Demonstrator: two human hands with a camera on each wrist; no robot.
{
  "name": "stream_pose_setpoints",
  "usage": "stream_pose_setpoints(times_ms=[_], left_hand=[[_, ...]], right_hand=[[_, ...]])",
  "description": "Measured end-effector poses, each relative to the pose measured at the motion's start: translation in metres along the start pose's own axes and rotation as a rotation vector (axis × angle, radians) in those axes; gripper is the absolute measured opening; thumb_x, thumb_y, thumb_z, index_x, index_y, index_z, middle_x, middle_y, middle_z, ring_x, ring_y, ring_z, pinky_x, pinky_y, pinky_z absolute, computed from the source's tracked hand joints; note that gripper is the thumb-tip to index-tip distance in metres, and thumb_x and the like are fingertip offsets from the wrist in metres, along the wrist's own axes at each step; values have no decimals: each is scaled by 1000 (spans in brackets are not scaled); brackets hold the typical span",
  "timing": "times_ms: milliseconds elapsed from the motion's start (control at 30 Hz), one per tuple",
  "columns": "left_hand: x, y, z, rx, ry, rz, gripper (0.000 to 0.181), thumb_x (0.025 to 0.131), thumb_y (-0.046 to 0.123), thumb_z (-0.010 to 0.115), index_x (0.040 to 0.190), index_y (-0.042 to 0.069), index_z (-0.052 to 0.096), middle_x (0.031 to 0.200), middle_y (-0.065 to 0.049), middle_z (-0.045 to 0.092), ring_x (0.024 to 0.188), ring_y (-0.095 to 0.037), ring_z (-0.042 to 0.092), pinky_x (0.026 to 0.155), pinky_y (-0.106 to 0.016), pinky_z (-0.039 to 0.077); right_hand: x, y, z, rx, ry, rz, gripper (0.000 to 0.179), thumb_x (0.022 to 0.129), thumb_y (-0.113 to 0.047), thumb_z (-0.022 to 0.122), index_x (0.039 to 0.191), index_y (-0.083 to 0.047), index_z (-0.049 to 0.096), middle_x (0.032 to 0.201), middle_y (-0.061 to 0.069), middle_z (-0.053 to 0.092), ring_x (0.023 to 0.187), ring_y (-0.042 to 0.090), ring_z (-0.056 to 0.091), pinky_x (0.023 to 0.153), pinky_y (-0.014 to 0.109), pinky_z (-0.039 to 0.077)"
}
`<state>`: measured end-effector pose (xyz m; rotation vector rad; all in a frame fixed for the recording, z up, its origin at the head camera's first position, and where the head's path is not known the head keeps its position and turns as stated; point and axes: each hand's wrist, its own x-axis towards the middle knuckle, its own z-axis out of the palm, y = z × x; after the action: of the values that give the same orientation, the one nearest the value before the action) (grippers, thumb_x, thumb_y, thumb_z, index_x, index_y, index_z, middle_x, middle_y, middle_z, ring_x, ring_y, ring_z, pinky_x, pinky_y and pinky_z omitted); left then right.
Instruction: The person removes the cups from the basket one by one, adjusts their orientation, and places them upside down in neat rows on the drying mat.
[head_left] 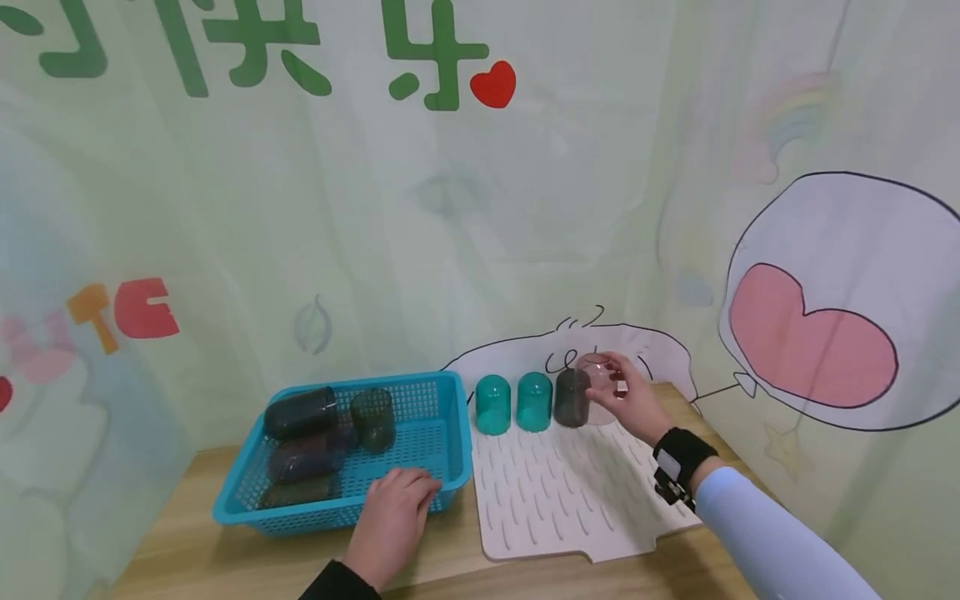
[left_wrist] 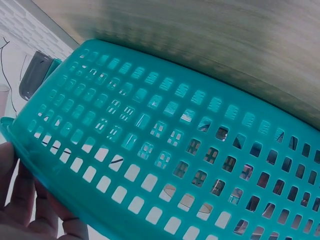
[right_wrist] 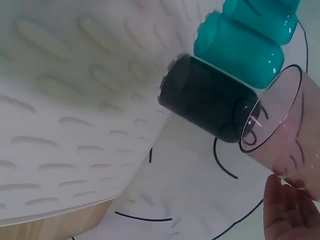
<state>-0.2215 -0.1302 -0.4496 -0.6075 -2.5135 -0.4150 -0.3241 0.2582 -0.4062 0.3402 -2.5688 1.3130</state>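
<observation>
My right hand (head_left: 626, 400) grips a pale pink clear glass (head_left: 598, 413), mouth down, at the right end of a row on the white ridged mat (head_left: 540, 500). In the right wrist view, the open rim of this glass (right_wrist: 272, 107) overlaps the end of the dark grey glass (right_wrist: 207, 97), and fingertips (right_wrist: 280, 200) touch its side. Left of the dark grey glass stand two teal glasses (head_left: 492, 405), also upside down. My left hand (head_left: 393, 521) rests on the front right rim of the blue perforated basket (head_left: 453, 454); its fingers (left_wrist: 45, 215) lie along the rim.
Several dark glasses (head_left: 303, 414) lie on their sides in the basket's left part, with a smoky grey glass (head_left: 372, 421) leaning beside them. Basket and mat stand side by side on a wooden table (head_left: 442, 550). A printed cloth backdrop (head_left: 525, 233) hangs close behind.
</observation>
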Motion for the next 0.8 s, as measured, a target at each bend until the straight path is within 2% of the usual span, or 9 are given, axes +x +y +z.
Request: stream_pose_setpoints(times_ms=[167,300,433,633,800], left_hand=[[-2,0,-1,-18,-12,0,13,82,15,73,93,22,74,95,5,68,91,-15,56,74,-46,49],[-1,0,-2,-8,1,-8,12,82,15,73,92,22,74,95,5,68,92,-16,57,75,-48,50],[0,0,-2,-5,27,0,13,82,14,74,92,22,73,96,4,69,92,-17,57,75,-49,50],[-2,1,-3,-7,5,-4,13,82,15,74,93,23,73,97,5,68,93,-15,56,75,-46,49],[-2,1,-4,-10,1,1,13,83,15,73,94,23,73,98,5,68,94,-15,55,74,-45,48]], right_hand=[[6,22,-3,-76,63,37,69,88,-35,68,144,-16,31,126,18,46,106,32,45,81,48,50],[16,34,-6,-126,88,39,67,90,-33,66,143,-12,30,131,24,45,111,38,45,87,57,49],[26,43,-6,-158,103,67,67,91,-29,65,142,-7,29,136,30,42,114,41,46,93,61,45],[30,55,-2,-203,101,147,71,90,-25,67,142,1,26,137,34,40,115,44,46,96,60,43],[36,65,7,-209,108,221,74,88,-22,68,143,-1,23,138,30,40,113,42,47,96,58,44]])
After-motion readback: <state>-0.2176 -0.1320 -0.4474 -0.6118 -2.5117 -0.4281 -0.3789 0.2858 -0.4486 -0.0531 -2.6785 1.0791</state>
